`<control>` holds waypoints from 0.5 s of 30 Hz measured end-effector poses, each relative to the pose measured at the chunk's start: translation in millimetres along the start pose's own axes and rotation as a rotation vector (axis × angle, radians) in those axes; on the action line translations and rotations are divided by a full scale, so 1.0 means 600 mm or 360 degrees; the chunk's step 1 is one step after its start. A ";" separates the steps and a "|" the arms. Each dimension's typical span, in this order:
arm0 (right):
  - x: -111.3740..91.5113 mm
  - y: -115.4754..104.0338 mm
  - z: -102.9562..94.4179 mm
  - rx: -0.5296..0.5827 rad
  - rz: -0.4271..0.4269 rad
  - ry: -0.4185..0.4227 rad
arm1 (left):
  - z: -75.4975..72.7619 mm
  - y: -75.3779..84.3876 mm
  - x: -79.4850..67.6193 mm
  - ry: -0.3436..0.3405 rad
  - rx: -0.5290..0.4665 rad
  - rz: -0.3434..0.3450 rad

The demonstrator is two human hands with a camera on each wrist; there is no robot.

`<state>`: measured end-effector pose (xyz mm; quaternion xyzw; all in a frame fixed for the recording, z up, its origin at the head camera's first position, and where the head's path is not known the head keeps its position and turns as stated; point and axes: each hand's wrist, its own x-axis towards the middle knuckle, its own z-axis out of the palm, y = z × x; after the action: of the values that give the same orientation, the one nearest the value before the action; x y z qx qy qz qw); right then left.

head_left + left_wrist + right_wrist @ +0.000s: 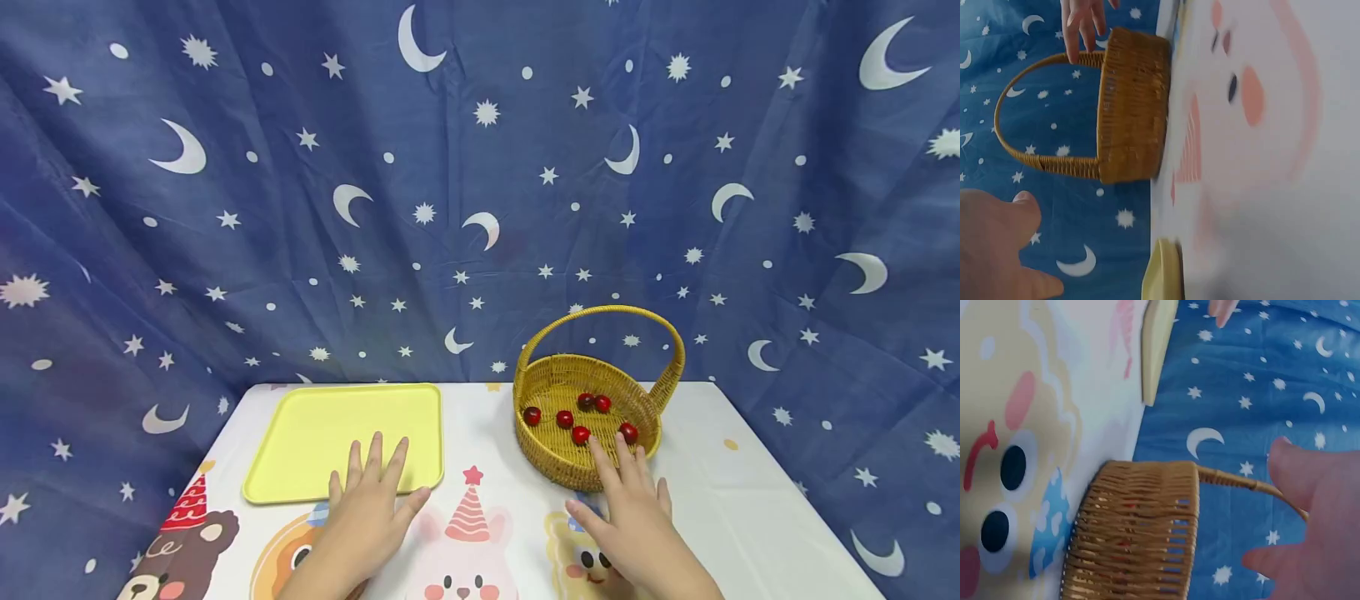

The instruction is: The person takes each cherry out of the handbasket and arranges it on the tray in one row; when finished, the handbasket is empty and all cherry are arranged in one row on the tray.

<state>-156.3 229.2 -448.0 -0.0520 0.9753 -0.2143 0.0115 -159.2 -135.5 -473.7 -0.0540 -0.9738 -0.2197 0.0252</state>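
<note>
A yellow tray (337,433) lies on the left half of the table, its inside bare. To its right stands a round wicker basket (555,462) with a tall arched handle, and several dark red cherries (581,435) are spread over its floor. My left hand (367,521) hovers by the tray's near edge, fingers spread and straight, holding nothing. In front of the basket is my right hand (637,525), also spread and holding nothing; its fingertips overlap the near rim in the head view. Both wrist views show the basket's woven side (1135,106) with fingers apart from it.
A white tablecloth (750,500) printed with cartoon animals and party hats covers the table. Behind and beside it hangs a blue curtain (450,208) with white moons and stars. The basket's handle (607,310) rises well above its rim.
</note>
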 end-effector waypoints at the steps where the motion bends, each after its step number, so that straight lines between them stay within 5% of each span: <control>1: 0.000 0.003 -0.004 0.0035 0.0004 0.0028 | 0.002 0.005 0.003 -0.0003 -0.0046 0.0018; 8: 0.012 0.052 -0.029 0.0250 -0.0016 0.0335 | 0.022 0.048 0.038 0.0042 -0.0347 0.0254; 15: 0.045 0.106 -0.043 0.0541 0.0183 0.0358 | 0.040 0.097 0.093 0.0072 -0.0609 0.0471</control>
<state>-190.5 294.5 -451.5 0.0306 0.9216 -0.3793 -0.0765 -208.7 -67.6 -466.5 -0.1950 -0.8950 -0.3953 0.0681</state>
